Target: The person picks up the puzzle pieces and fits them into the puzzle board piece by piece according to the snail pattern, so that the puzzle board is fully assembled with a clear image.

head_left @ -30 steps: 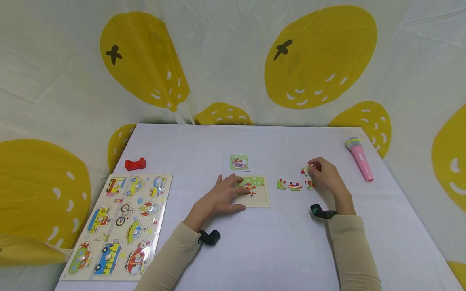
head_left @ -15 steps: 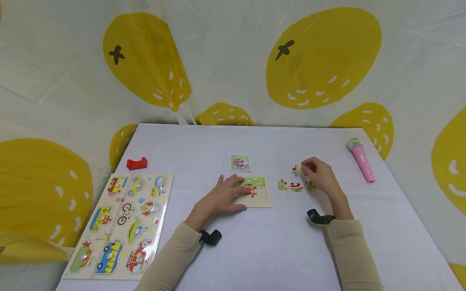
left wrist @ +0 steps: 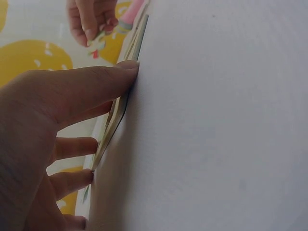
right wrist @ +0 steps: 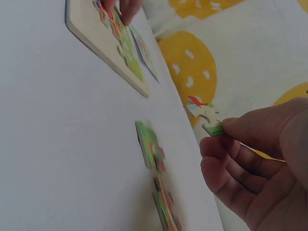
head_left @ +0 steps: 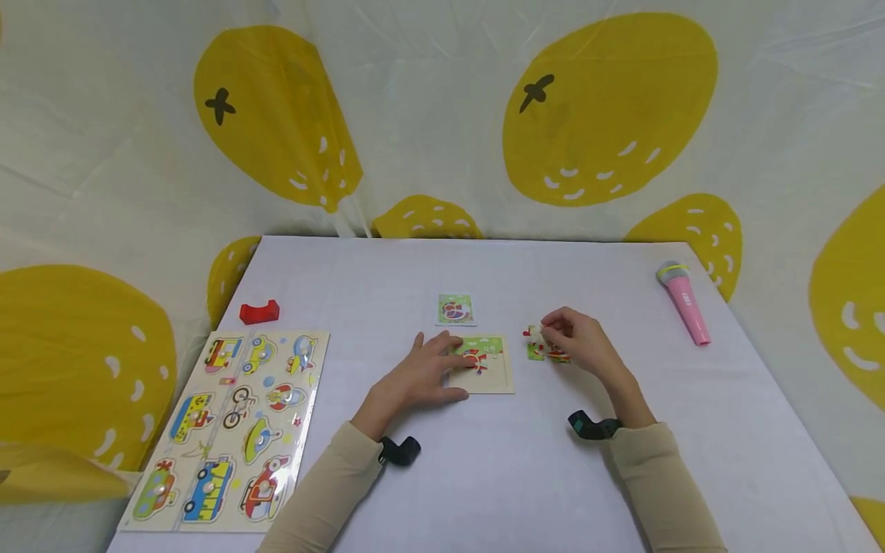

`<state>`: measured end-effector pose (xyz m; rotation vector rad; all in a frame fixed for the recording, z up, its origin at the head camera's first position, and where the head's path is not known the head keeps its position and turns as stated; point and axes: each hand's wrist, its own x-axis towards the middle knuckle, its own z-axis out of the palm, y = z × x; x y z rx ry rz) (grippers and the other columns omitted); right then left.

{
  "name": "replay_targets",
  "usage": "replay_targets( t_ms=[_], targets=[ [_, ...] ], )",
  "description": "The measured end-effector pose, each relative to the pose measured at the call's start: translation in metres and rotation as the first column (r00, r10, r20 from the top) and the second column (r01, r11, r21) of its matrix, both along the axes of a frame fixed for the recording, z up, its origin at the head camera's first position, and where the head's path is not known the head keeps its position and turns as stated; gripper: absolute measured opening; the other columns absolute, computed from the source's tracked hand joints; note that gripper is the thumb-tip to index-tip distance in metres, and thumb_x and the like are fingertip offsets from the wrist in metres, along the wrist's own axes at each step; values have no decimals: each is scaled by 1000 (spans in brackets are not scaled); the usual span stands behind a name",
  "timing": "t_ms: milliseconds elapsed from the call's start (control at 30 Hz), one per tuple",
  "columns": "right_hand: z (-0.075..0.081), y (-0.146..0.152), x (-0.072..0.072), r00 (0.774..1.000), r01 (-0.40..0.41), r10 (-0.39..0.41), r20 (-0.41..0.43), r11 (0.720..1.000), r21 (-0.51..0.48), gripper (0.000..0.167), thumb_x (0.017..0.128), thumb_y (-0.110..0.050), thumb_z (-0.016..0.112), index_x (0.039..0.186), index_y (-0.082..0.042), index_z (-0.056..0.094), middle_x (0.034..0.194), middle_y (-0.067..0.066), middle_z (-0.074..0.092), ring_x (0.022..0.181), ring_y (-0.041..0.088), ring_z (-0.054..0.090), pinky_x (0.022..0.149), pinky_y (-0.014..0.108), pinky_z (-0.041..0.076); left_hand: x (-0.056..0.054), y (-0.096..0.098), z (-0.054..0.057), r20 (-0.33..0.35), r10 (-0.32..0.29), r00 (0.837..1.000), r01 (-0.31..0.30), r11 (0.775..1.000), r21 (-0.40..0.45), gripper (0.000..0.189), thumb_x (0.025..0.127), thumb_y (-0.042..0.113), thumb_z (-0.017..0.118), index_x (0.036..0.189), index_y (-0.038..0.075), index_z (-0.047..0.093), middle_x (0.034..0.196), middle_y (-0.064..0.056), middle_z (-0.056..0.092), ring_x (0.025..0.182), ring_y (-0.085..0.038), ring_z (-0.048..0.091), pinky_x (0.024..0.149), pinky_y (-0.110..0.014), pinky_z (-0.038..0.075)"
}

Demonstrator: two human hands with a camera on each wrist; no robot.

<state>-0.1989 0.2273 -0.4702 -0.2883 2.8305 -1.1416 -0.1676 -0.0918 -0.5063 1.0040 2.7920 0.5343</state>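
My left hand point(head_left: 418, 376) rests on the left side of a small wooden jigsaw tray point(head_left: 499, 378), fingers spread over it and thumb along its near edge. Joined pieces with a green and red print point(head_left: 489, 346) fill the tray's upper part; some are covered by the fingers. Between thumb and fingertips, my right hand point(head_left: 584, 342) pinches a jigsaw piece point(right wrist: 204, 114) printed white, red and green, held up off the table. Below it lie a green loose piece point(right wrist: 150, 147) and a red-striped loose piece point(right wrist: 166, 207), to the right of the tray.
Behind the tray lies a small picture card point(head_left: 455, 310). A large vehicle peg puzzle point(head_left: 304, 430) covers the table's left side, with a red curved block point(head_left: 260, 312) beyond it. At the back right is a pink toy microphone point(head_left: 684, 303).
Holding the jigsaw piece, my right hand has moved left, from over the right end of the loose pieces toward the tray. My left hand stays in place.
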Motion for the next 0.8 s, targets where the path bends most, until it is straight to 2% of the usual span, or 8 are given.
replay_targets(
  t_ms=[300, 600, 800],
  targets=[
    [-3, -25, 6, 998, -64, 64, 28, 998, -1, 17, 95, -16, 67, 108, -5, 67, 93, 8, 69, 79, 17, 60, 66, 21, 49, 0, 0, 0, 7, 3, 1000, -3, 1000, 3, 53, 87, 51, 72, 136, 33, 62, 151, -5, 46, 151, -30, 30, 117, -71, 20],
    [-16, -44, 9, 987, -154, 156, 38, 987, -49, 14, 94, -12, 69, 105, -3, 67, 87, 7, 69, 71, 13, 57, 58, 20, 49, 0, 1, -1, 1, 3, 1000, -3, 1000, 12, 54, 87, 50, 72, 137, 32, 62, 150, -5, 46, 146, -21, 36, 116, -71, 21],
    [-21, -53, 13, 982, -172, 175, 70, 984, -43, 15, 93, -12, 68, 106, -4, 68, 89, 6, 69, 74, 11, 57, 62, 20, 49, 0, 3, -2, 8, 13, 1000, -13, 1000, -9, 55, 87, 51, 69, 138, 31, 60, 153, -6, 43, 151, -29, 29, 116, -72, 20]
  ],
)
